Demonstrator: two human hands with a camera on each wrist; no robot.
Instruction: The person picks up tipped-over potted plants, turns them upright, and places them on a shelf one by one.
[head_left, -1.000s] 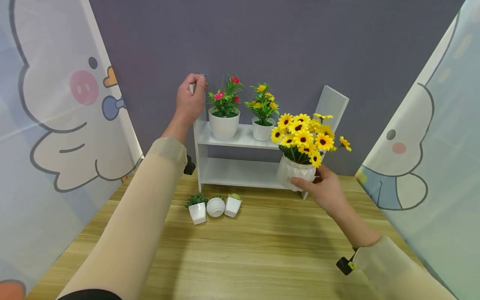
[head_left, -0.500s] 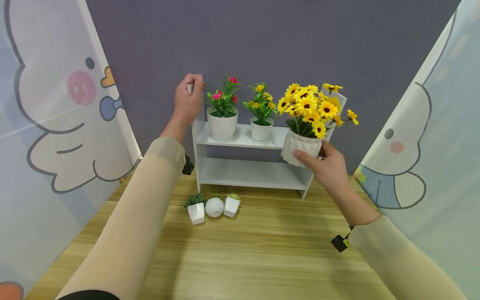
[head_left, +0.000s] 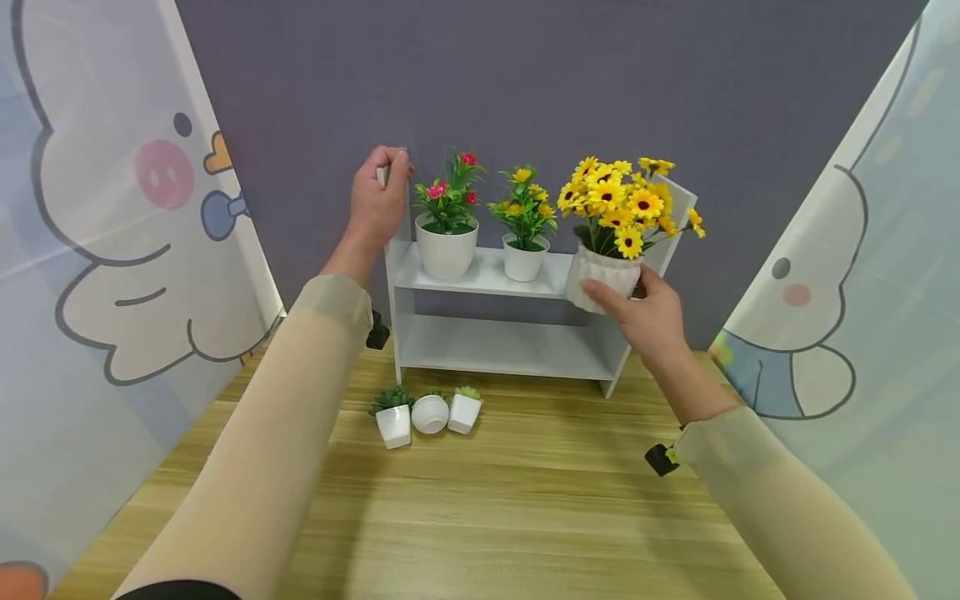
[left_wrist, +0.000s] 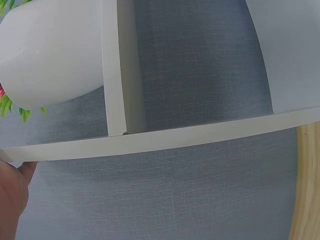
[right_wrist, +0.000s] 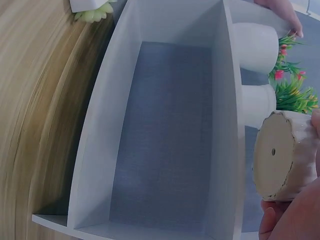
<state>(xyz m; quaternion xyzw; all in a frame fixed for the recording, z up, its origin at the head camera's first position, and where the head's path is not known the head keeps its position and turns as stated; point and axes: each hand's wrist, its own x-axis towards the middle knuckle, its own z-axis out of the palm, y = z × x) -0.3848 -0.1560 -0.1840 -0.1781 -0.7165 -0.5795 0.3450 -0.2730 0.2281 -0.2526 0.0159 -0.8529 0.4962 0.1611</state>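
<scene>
My left hand (head_left: 378, 196) grips the top of the left side panel of a white two-tier shelf (head_left: 510, 346). In the left wrist view that side panel (left_wrist: 170, 143) runs across, with the hand (left_wrist: 11, 195) at its end. My right hand (head_left: 651, 318) holds a white ribbed flowerpot (head_left: 603, 273) of yellow sunflowers (head_left: 622, 204), thumb on its front. The pot overlaps the right end of the upper board. In the right wrist view its underside, with a small hole, shows beside that board. The fingers behind the pot are mostly hidden in the head view.
A white pot with red flowers (head_left: 447, 250) and a smaller pot with yellow flowers (head_left: 524, 260) stand on the upper board. Before the shelf, three small white succulent pots (head_left: 393, 427) lie tipped on the wooden table (head_left: 480, 508). Printed cloths hang at both sides.
My right hand has raised the sunflower pot from in front of the lower board to the upper board's level, then shifted it slightly left. My left hand stays on the side panel.
</scene>
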